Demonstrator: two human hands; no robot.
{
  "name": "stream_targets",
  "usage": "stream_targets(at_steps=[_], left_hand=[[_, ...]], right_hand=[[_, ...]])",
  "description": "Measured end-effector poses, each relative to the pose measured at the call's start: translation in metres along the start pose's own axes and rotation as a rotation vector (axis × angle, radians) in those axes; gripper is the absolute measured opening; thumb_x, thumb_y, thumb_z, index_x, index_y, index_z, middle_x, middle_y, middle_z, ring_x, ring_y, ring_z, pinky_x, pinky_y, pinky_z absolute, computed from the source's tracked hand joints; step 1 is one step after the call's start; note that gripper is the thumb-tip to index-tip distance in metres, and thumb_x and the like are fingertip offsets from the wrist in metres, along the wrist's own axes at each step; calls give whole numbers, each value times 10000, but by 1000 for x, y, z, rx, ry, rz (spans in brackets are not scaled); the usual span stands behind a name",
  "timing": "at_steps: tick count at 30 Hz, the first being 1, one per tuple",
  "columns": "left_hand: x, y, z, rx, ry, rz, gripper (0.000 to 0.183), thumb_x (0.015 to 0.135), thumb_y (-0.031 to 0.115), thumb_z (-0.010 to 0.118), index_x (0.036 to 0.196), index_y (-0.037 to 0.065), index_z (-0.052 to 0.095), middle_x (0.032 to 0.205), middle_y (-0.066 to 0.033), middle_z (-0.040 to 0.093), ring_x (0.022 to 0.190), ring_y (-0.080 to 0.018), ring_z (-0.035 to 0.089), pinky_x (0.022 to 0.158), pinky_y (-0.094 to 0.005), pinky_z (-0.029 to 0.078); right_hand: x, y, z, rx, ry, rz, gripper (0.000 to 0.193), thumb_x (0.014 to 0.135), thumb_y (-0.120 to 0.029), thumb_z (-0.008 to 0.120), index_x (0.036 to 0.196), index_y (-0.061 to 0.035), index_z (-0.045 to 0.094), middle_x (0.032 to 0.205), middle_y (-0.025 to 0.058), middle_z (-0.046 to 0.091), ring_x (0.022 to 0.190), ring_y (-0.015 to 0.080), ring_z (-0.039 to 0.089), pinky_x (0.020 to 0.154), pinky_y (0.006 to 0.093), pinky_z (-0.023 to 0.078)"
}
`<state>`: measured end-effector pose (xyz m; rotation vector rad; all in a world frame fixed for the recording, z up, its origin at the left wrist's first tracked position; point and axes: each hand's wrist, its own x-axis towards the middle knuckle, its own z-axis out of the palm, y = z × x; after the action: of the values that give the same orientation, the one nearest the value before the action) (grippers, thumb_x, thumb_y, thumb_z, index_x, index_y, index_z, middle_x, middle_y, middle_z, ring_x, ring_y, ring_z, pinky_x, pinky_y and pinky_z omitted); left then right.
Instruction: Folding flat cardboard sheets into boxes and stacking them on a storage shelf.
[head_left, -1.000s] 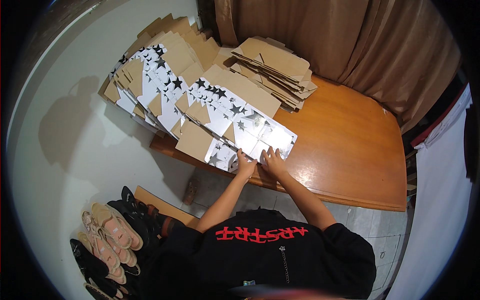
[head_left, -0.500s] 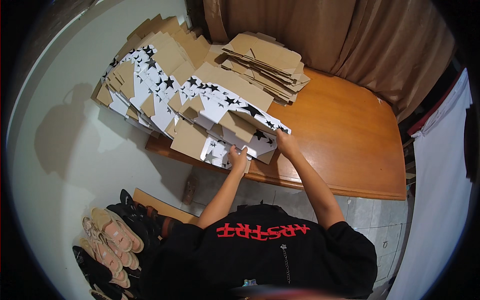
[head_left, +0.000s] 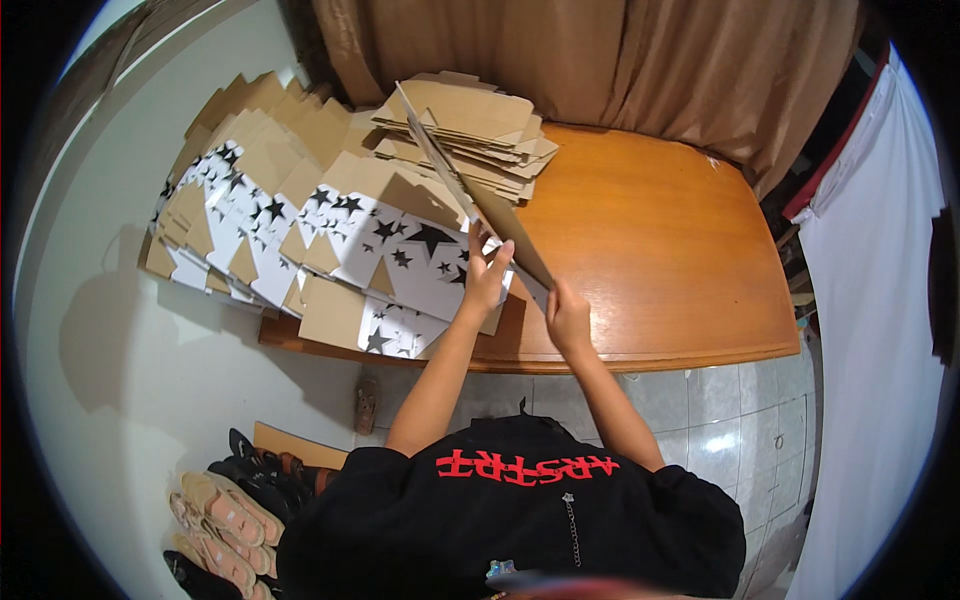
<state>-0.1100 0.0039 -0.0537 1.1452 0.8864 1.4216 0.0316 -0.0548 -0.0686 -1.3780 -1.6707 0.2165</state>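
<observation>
A flat cardboard box blank (head_left: 500, 225) stands tilted nearly on edge above the table, its plain brown face turned to the right. My right hand (head_left: 568, 318) is closed on its near lower corner. Against its left side is my left hand (head_left: 487, 278), thumb by the near edge and fingers partly behind the board, gripping it. Left of my hands lie overlapping box blanks (head_left: 385, 240), white with black stars, with brown flaps showing.
A stack of folded brown cardboard (head_left: 465, 110) sits at the back of the wooden table (head_left: 650, 250). Brown curtains (head_left: 590, 60) hang behind it. White cloth (head_left: 870, 280) hangs at the right. Shoes (head_left: 225, 510) are gathered at the lower left, near the wall.
The box blank has been lifted off the pile and tipped up on edge. Both hands have risen with it, and the left hand has moved up its side. The view has shifted a little.
</observation>
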Motion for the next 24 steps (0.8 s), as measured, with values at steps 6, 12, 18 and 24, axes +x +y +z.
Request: stream_targets(at_steps=[6, 12, 18, 24], left_hand=[[11, -13, 61, 144, 11, 183, 617, 902, 309, 497, 1355, -24, 244, 1199, -181, 485, 1086, -246, 480, 918, -315, 379], [16, -20, 122, 371, 27, 16, 326, 931, 197, 394, 1121, -38, 518, 740, -216, 604, 711, -330, 620, 628, -401, 454], [30, -24, 175, 630, 67, 247, 268, 914, 186, 462, 984, -42, 583, 604, -178, 554, 506, -220, 534, 504, -336, 416], [28, -29, 212, 722, -65, 236, 223, 876, 178, 505, 994, 27, 619, 783, -246, 598, 739, -395, 594, 630, -419, 456]], right_hand=[[-26, 20, -18, 165, 118, 142, 201, 848, -2, 455, 1030, -7, 540, 736, 240, 567, 674, 400, 581, 563, 433, 449], [-30, 76, -57, 189, 162, 263, 205, 851, -28, 448, 1026, 17, 543, 687, 179, 559, 573, 251, 567, 539, 332, 441], [3, 141, -107, 436, 90, 407, 520, 811, -118, 589, 1240, 42, 342, 1206, 207, 437, 941, 288, 541, 733, 365, 486], [65, 160, -181, 150, 353, 439, 685, 737, -191, 680, 1257, 53, 307, 1250, 247, 358, 1125, 355, 420, 932, 409, 355]])
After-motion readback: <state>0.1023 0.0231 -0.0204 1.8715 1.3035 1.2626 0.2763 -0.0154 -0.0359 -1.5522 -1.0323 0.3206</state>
